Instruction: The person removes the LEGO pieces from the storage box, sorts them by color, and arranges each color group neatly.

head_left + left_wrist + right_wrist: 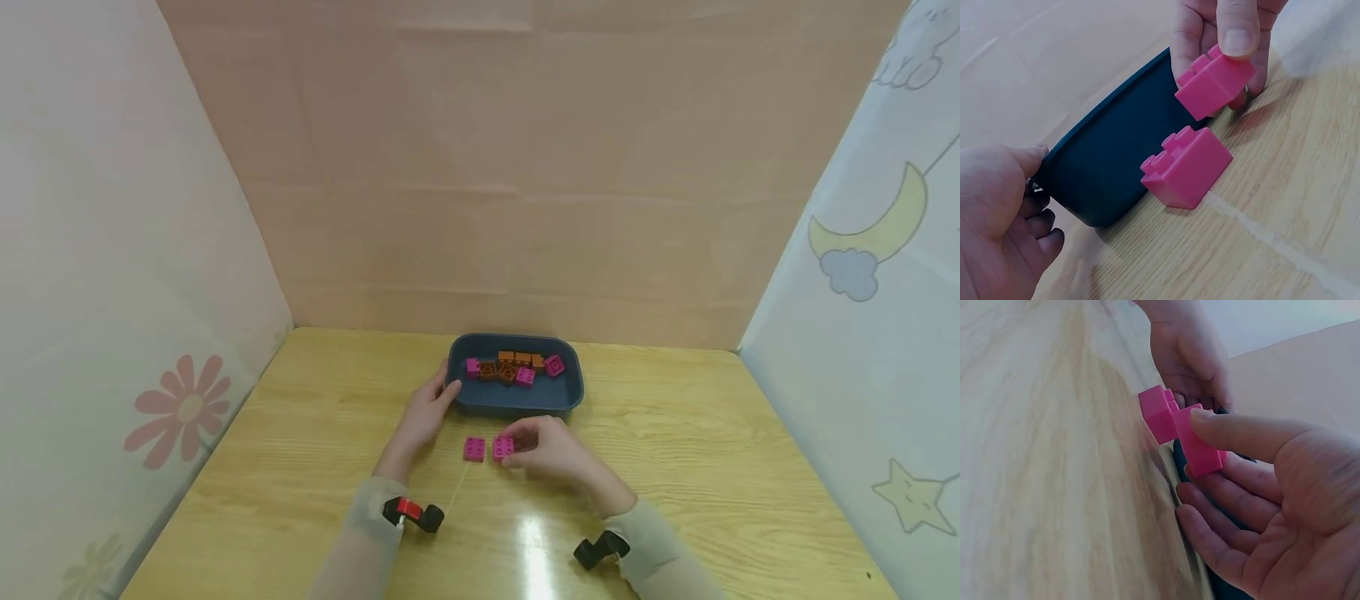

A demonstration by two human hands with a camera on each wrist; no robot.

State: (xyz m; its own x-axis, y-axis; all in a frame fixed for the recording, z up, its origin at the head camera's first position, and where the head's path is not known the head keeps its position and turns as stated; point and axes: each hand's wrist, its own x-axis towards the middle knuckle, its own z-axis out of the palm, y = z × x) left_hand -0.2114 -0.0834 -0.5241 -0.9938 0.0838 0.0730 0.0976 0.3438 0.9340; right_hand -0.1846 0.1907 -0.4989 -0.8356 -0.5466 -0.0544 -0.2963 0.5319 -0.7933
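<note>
A dark blue tray [517, 412] stands on the table, holding several pink and brown-orange toy building bricks [507, 372]. My left hand [427, 408] grips the tray's left end, thumb at the rim and fingers curled below it, as the left wrist view shows. In front of the tray one pink brick [1188, 169] sits on the tabletop, studs up. Just right of it, my right hand [551, 446] pinches a second pink brick [1197, 444] between thumb and fingers. In the left wrist view that held brick is tilted and a small gap separates the two bricks.
The wooden table [300, 517] carries a thin pale line [1272, 247] running from the standing brick towards me. A peach backdrop [480, 167] rises behind the tray. Patterned white sheets hang left [112, 208] and right [862, 350]. Each wrist wears a small black camera.
</note>
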